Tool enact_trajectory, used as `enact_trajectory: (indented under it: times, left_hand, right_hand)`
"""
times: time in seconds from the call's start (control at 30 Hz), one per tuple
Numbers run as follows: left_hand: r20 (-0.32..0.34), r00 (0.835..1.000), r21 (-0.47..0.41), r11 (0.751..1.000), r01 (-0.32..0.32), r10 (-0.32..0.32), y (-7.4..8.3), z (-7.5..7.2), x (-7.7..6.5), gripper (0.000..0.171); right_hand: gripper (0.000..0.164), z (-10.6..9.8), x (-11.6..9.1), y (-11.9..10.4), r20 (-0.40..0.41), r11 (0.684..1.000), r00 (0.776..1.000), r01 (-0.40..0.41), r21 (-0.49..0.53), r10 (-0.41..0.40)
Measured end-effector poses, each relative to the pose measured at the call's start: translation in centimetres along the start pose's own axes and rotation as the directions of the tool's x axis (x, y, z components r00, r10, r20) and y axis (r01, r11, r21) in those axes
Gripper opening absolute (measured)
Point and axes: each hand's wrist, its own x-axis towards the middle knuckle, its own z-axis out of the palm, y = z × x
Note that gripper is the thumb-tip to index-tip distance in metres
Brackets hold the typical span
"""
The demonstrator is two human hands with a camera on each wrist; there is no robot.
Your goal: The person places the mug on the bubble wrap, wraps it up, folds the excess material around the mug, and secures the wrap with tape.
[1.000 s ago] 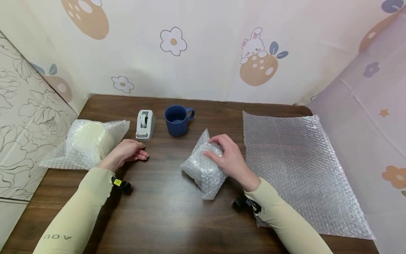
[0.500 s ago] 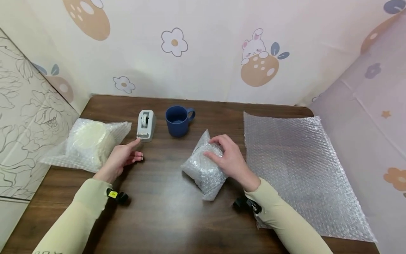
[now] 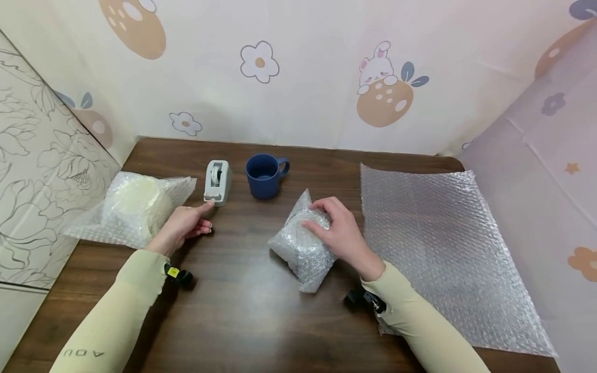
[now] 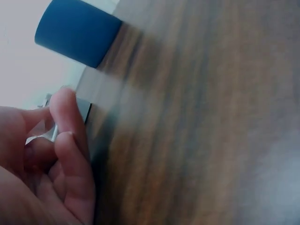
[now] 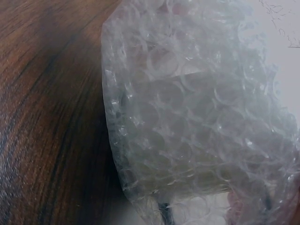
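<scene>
My left hand (image 3: pixel 184 226) is at the front end of a white tape dispenser (image 3: pixel 217 183), one digit reaching its cutting edge. In the left wrist view the other fingers (image 4: pixel 77 178) are bent, and I cannot tell whether the tape end is pinched. With curved fingers and thumb my right hand (image 3: pixel 341 230) grips the top and side of a bubble-wrapped bundle (image 3: pixel 303 254) on the table. Close up in the right wrist view, the bubble wrap (image 5: pixel 187 122) covers a dull pale object whose kind is unclear.
A blue mug (image 3: pixel 264 178) stands right of the dispenser. Another bubble-wrapped bundle (image 3: pixel 135 207), with something pale yellow inside, lies at the left table edge. A flat sheet of bubble wrap (image 3: pixel 434 248) covers the table's right side. Patterned cloth (image 3: pixel 303 103) rises behind.
My left hand has moved forward to the dispenser's front end, its top digit now stretched out. The right hand keeps its hold on the bundle. The view has shifted slightly.
</scene>
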Motion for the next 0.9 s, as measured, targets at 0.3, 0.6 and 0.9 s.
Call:
enact_trajectory:
  times: [0.3, 0.6, 0.9]
  left_hand:
    - [0.055, 0.996, 0.113, 0.991, -0.072, 0.066, -0.4, -0.2, 0.2, 0.026]
    - [0.224, 0.947, 0.112, 0.960, -0.258, 0.229, 0.0, -0.5, -3.2, 0.054]
    - [0.405, 0.638, -0.001, 0.698, -0.716, 0.655, 4.7, 5.2, -7.3, 0.027]
  right_hand:
    - [0.036, 0.2, 0.1, 0.2, -0.009, 1.000, 1.000, 0.011, 0.002, -0.011]
    - [0.036, 0.6, 0.3, -0.2, 0.027, 1.000, 0.999, 0.017, -0.024, -0.017]
    - [0.027, -0.1, -0.1, -0.4, -0.045, 0.973, 0.984, 0.163, -0.164, -0.172]
